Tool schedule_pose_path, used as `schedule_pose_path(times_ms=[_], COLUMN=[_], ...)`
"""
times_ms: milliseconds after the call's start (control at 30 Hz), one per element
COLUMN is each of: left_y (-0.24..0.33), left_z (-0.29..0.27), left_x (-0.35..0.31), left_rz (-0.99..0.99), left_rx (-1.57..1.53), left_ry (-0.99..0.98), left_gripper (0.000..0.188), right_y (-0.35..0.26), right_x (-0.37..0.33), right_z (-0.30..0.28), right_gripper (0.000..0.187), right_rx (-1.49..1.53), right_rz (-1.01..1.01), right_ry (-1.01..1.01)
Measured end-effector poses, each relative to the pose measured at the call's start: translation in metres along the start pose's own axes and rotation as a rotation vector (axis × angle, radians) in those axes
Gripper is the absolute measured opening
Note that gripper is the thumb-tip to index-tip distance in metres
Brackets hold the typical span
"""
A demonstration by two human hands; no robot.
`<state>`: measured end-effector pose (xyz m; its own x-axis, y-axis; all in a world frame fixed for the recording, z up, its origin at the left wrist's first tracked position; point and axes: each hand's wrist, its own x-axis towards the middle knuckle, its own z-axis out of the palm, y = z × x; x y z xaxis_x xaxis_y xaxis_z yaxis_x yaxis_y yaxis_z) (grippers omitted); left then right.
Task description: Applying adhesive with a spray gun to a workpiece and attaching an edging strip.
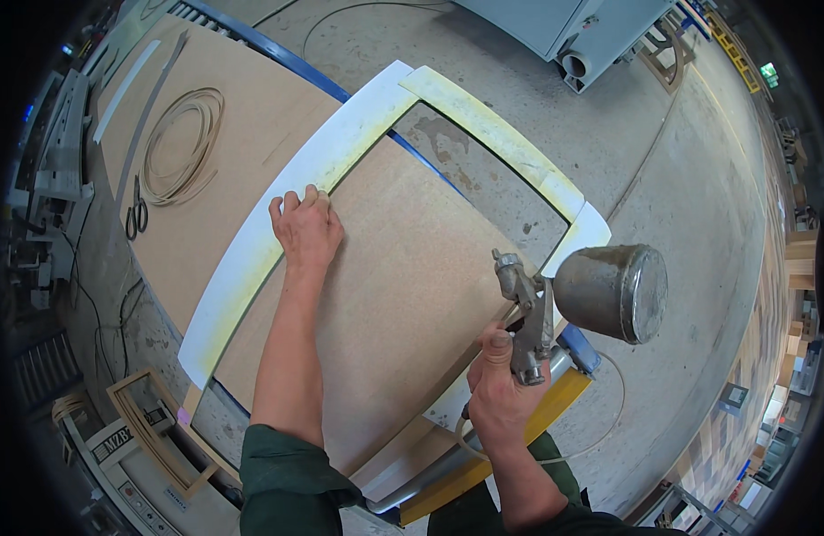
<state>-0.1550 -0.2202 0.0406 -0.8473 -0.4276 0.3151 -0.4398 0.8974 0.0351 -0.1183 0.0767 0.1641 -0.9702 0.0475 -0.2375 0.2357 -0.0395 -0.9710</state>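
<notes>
Spray gun [528, 313] sits in my closed right hand [506, 393]; my left hand [306, 230], half-curled, touches the white frame [327, 147] over the brown board [412, 259], grip unclear. I judge yellow coating [470, 105] partial: outer left band [230, 286] white.

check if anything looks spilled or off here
Dark irregular patches on the concrete floor, seen through the white frame, stand out against the grey; whether wet or just stained, I cannot tell. The frame's yellow tint looks uneven.

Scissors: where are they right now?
In the head view, the scissors lie at the left edge of the brown board, below-left of the beige coil.
</notes>
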Motion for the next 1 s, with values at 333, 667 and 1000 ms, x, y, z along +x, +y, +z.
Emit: schedule_pose_path(times_ms=[333,667,1000], left_y=[0.0,-0.001,-0.001], left_z=[0.0,0.003,0.001], left_x=[-0.001,-0.001,-0.002], left_rz=[-0.004,0.007,0.001], left_rx=[-0.004,-0.015,-0.004], left_ry=[0.008,0.061,0.044], left_gripper=[0.017,0.018,0.019], right_y=[-0.006,-0.012,-0.02], right_x=[0.011,0.012,0.011], right_z=[0.022,0.004,-0.023], right_gripper=[0.036,0.035,0.032], right_rx=[-0.041,0.025,-0.008], right_rz=[-0.09,-0.003,0.026], right_ry=[-0.111,-0.13,-0.014])
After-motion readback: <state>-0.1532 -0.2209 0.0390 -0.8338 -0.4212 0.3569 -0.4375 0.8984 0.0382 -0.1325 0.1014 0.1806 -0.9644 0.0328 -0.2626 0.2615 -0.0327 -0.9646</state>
